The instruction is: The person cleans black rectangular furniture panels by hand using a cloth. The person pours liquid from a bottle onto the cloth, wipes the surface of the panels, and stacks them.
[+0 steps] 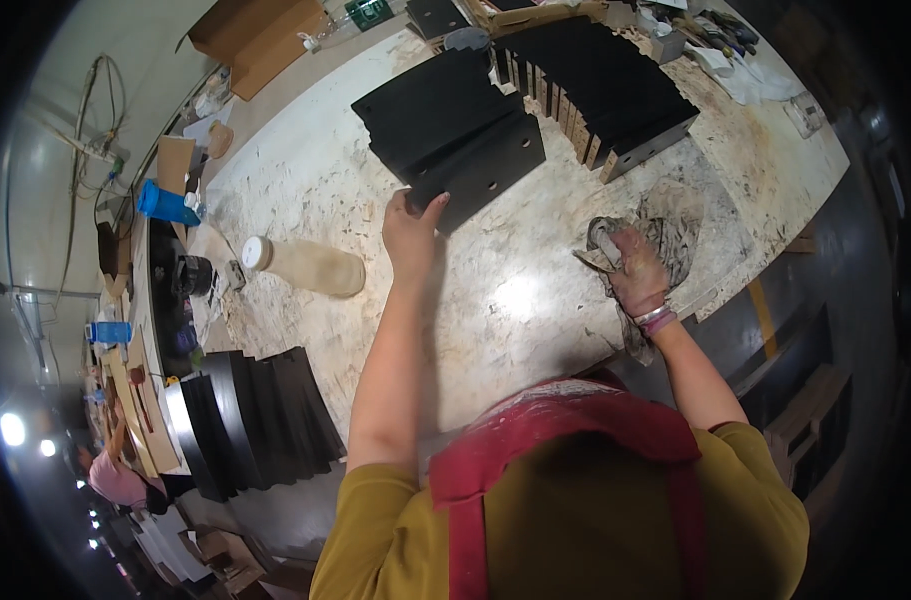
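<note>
Left hand [411, 230] is clamped on the near left corner of 1 flat, black, rectangular panel [475, 180] with round holes; the thumb lies on the upper face, and the fingers at the edge are partly hidden. Right hand [637, 270] is closed on 1 crumpled, grey, dark-stained cloth [680, 235]; 1 silver-coloured bracelet and 1 pink bracelet encircle its wrist.

Positions refer to 1 cloudy, cylindrical plastic bottle [310, 268] with a white cap, located on the white, stained worktable [505, 310]. The gripped panel is to the right of the bottle and farther from the person, overlapping the near side of a stack of black, flat panels [420, 95]. The cloth is well to the right of the bottle, on the worktable, with 1 end hanging toward the person.

Beyond and to the right of the bottle, past the gripped panel, is a tight row of black panels with brown edges [600, 75]. Nearer the person than the bottle and slightly left, a group of tall, black, glossy panels [260, 420] is beside the worktable. Left of the bottle and farther away is 1 blue plastic container [167, 204]. Farther beyond it is 1 open, brown cardboard box [260, 45].
</note>
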Demonstrator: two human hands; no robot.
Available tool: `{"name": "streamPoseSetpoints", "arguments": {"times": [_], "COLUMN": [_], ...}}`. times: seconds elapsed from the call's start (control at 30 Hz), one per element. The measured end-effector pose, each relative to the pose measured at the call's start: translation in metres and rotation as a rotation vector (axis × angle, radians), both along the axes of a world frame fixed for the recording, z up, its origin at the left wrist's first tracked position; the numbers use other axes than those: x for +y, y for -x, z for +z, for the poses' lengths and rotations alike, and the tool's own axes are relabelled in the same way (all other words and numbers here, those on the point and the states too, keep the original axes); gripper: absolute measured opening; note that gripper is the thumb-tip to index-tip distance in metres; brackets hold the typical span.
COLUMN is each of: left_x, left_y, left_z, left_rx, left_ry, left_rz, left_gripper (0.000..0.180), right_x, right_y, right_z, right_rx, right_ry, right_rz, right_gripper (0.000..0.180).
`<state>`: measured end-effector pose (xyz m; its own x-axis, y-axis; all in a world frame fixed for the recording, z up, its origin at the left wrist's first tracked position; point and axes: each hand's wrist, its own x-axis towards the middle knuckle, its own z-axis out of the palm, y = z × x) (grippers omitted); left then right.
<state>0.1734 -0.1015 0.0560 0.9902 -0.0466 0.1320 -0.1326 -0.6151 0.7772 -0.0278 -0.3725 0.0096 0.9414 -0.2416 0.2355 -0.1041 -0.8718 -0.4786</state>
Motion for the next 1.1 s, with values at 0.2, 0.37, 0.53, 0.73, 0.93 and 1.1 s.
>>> {"name": "streamPoseSetpoints", "arguments": {"times": [0.2, 0.37, 0.53, 0.73, 0.93, 1.1], "left_x": [0.059, 0.088, 0.072, 0.068, 0.091, 0.093], "left_y": [0.007, 0.011, 0.095, 0.157, 0.162, 0.154], "left_z": [-0.054, -0.068, -0.034, -0.01, -0.027, -0.024], "left_rx": [0.141, 0.161, 0.299, -0.05, 0.007, 0.007], "left_ry": [0.562, 0.422, 0.5, -0.29, -0.168, -0.189], "left_rz": [0.115, 0.144, 0.042, -0.22, -0.461, -0.459], "left_gripper": [0.039, 0.024, 0.02, 0.093, 0.109, 0.104], "right_x": [-0.009, -0.032, -0.099, -0.035, 0.138, 0.137], "right_y": [0.006, -0.006, 0.005, -0.016, -0.042, -0.037], "right_z": [-0.035, -0.053, -0.098, 0.007, 0.077, 0.013], "right_rx": [0.063, 0.176, 0.392, 0.017, -0.074, -0.109], "right_ry": [0.071, -0.079, 0.477, -0.582, -0.17, 0.147], "right_rz": [0.003, 0.046, -0.084, -0.062, 0.457, 0.548], "right_gripper": [0.075, 0.058, 0.043, 0.045, 0.032, 0.024]}}
